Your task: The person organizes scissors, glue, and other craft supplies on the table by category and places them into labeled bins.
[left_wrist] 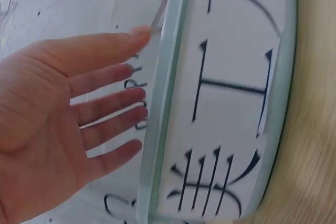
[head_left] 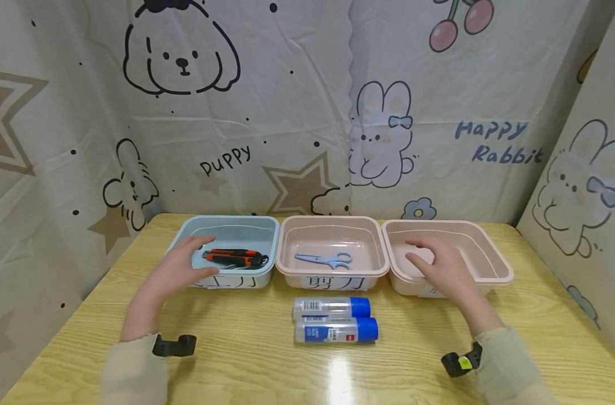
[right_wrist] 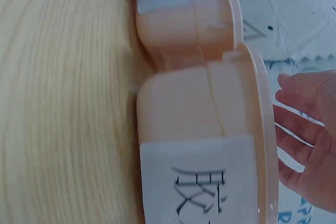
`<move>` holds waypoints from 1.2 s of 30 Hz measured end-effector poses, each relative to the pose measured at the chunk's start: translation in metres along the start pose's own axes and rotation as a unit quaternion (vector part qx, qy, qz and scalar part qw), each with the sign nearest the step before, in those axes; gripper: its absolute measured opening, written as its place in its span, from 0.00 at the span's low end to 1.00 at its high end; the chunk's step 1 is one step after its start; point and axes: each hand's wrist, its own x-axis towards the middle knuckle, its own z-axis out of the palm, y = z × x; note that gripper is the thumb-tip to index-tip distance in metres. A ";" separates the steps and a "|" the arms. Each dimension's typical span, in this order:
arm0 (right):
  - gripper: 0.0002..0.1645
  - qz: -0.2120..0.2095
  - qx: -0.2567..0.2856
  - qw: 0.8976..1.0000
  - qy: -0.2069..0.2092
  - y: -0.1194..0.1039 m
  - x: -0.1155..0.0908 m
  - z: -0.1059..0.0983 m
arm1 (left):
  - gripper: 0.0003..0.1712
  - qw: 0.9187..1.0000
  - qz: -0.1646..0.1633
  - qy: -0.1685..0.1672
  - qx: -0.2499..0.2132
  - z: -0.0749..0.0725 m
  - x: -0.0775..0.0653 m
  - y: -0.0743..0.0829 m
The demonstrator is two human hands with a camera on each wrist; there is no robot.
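Note:
My left hand point(head_left: 178, 267) hovers over the light blue bin point(head_left: 236, 224) at the left, thumb and fingers spread apart with nothing between them. Inside that bin lie red-and-black utility knives point(head_left: 236, 258). Over the right-hand pink bin point(head_left: 489, 270), my right hand point(head_left: 446, 270) is held with its thumb and fingers parted, holding nothing. In the right wrist view its fingertips are close to the bin's rim point(right_wrist: 265, 108). The middle pink bin point(head_left: 333, 225) holds a pair of blue scissors point(head_left: 328, 260).
Two clear glue tubes with blue caps, a rear glue tube point(head_left: 322, 307) and a front glue tube point(head_left: 325, 331), lie side by side before the middle bin. Each bin has a white label on its front. A printed curtain point(head_left: 287, 112) hangs behind the wooden table point(head_left: 247, 365).

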 end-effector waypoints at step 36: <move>0.39 0.125 0.047 0.991 0.034 0.063 -0.025 -0.039 | 0.23 0.987 0.149 -0.045 -0.031 0.067 0.027 0.099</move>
